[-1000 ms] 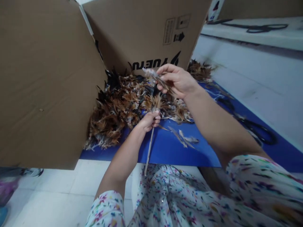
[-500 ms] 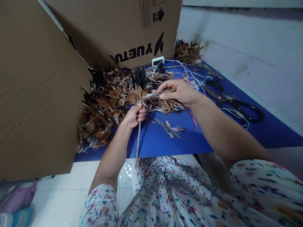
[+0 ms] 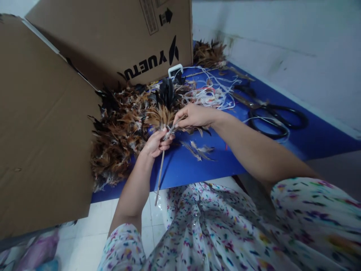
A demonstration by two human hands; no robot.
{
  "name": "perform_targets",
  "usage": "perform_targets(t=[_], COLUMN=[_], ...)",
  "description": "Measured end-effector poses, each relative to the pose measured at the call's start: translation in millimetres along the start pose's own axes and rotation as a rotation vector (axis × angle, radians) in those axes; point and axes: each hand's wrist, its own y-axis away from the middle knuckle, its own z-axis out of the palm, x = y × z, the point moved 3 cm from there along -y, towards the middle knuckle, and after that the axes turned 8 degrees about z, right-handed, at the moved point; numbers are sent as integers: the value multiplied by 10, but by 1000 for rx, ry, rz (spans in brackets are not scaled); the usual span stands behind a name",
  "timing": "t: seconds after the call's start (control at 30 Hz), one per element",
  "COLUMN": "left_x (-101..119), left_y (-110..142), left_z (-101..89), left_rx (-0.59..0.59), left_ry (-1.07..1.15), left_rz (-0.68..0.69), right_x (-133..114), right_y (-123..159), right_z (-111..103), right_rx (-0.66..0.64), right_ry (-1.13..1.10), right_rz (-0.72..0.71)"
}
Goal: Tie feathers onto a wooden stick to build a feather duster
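My left hand (image 3: 158, 142) is closed around a thin wooden stick (image 3: 160, 175), whose lower end juts past the table's front edge. Brown and black feathers (image 3: 166, 94) fan out from the stick's top, above the fingers. My right hand (image 3: 194, 116) pinches a small feather (image 3: 177, 124) against the stick, right at the base of the fan. A large pile of brown feathers (image 3: 121, 135) lies to the left of my hands. Several loose feathers (image 3: 199, 150) rest on the blue table (image 3: 180, 169) below my right hand.
Large black-handled scissors (image 3: 270, 116) lie at the right. Tangled white string (image 3: 214, 96) sits behind my right hand. A cardboard box (image 3: 113, 37) stands at the back, with a cardboard panel (image 3: 42, 131) on the left. Another feather bunch (image 3: 209, 54) is near the wall.
My right hand has come left and down with the feather to the stick's top, close to my left hand. The whole view has shifted slightly.
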Motion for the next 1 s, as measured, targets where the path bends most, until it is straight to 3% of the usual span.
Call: perform_targets(t=[0.3,0.7,0.8,1.0], left_x=[-49,-24,11,144], left_y=[10,37,42,60], left_z=[58,114,96,26], left_rx=[-103,-88,-36,13], left_ry=[-48,-65,-15,124], left_rz=[-17,10,51,171], right_x=[-20,39,14,-161], right_y=[-33,-117,-127,127], right_z=[41,92,-18,-250], right_rx=[92,190,360,939], right_ry=[45,15,-38,100], right_rz=[63,50,-83,-506])
